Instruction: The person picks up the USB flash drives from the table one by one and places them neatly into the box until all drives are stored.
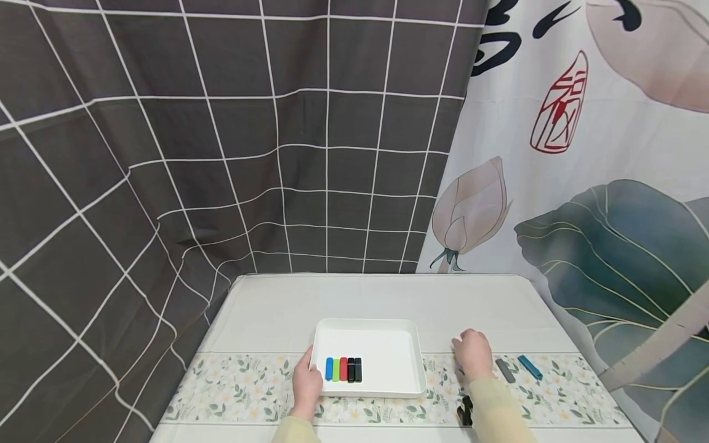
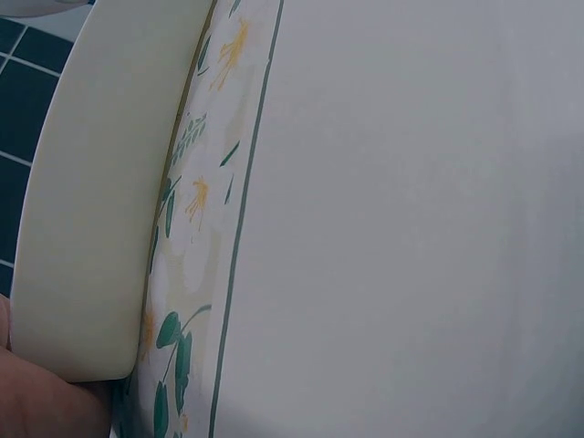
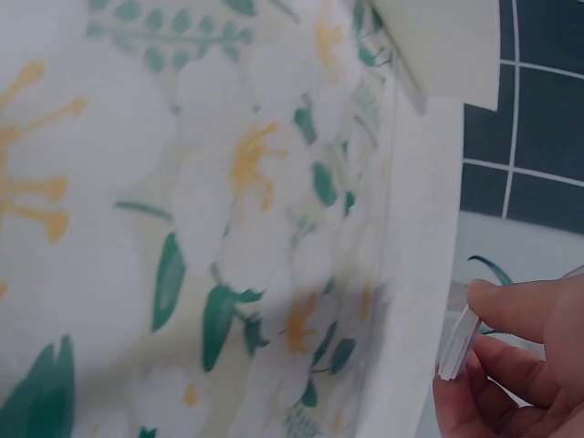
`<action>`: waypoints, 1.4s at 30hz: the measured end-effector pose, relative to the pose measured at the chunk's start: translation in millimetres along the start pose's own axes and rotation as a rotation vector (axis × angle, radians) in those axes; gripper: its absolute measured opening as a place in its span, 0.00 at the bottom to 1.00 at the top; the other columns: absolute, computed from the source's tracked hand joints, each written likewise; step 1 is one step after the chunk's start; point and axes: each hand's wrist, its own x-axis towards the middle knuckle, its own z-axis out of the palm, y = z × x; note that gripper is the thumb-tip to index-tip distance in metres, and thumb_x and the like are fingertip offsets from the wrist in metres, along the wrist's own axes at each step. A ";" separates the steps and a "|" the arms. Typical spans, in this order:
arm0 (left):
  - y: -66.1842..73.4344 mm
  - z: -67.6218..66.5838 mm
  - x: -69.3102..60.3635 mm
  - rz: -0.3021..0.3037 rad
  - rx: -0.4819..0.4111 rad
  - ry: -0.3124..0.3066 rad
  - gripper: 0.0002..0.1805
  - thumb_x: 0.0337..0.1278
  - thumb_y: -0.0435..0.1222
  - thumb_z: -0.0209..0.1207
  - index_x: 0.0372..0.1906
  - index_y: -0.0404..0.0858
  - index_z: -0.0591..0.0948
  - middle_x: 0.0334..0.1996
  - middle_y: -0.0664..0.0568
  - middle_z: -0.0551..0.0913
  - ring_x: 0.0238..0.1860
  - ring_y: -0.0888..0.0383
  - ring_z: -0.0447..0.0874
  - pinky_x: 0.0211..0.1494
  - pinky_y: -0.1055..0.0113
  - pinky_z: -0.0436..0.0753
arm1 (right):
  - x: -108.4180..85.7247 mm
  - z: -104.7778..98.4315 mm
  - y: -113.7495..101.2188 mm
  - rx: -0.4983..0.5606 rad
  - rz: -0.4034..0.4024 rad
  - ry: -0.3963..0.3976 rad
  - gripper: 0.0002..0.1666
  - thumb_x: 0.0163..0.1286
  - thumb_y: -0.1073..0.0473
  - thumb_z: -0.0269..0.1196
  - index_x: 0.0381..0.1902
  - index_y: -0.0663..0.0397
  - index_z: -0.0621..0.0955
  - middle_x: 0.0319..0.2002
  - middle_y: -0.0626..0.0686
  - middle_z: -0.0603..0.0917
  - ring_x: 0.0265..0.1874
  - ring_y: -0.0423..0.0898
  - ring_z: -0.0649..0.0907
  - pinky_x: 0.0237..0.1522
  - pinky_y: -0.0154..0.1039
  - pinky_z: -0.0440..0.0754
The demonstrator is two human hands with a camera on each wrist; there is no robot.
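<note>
A white tray (image 1: 388, 357) lies on the table, with a row of small coloured sticks (image 1: 343, 370) at its left: blue, green, red and two black. My left hand (image 1: 306, 383) grips the tray's left edge; the left wrist view shows the fingers at the corner of the tray's side wall (image 2: 96, 201). To the right of the tray is my right hand (image 1: 473, 355), above the table. In the right wrist view its thumb and fingers pinch a small whitish, flat-looking piece (image 3: 459, 345), partly hidden by the fingers; its kind is unclear.
Right of my right hand lie a grey stick (image 1: 505, 370) and a teal stick (image 1: 530, 367). A black object (image 1: 465, 411) sits beside the right sleeve. A floral strip (image 1: 238, 387) crosses the white tablecloth. Dark checked curtain (image 1: 299, 203) hangs behind.
</note>
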 end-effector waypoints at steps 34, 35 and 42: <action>-2.0 -0.2 1.5 0.020 -0.001 -0.001 0.32 0.59 0.16 0.44 0.71 0.25 0.70 0.70 0.28 0.72 0.73 0.28 0.66 0.78 0.36 0.68 | -22.9 -2.5 -32.5 0.077 -0.064 0.034 0.20 0.74 0.60 0.62 0.51 0.76 0.80 0.42 0.69 0.83 0.39 0.58 0.87 0.41 0.52 0.92; -2.1 -0.1 1.6 0.021 -0.001 0.000 0.32 0.59 0.16 0.44 0.71 0.25 0.70 0.70 0.28 0.72 0.73 0.28 0.66 0.78 0.36 0.68 | -23.2 -3.0 -33.4 0.079 -0.062 0.032 0.20 0.74 0.60 0.62 0.51 0.76 0.80 0.42 0.69 0.83 0.39 0.58 0.87 0.42 0.52 0.92; -1.4 0.2 0.6 0.027 0.003 0.001 0.32 0.59 0.16 0.44 0.71 0.25 0.69 0.70 0.28 0.72 0.73 0.28 0.66 0.77 0.36 0.69 | -25.8 -6.4 -39.3 0.084 -0.054 0.025 0.20 0.73 0.61 0.63 0.51 0.77 0.80 0.43 0.70 0.83 0.40 0.60 0.87 0.43 0.53 0.92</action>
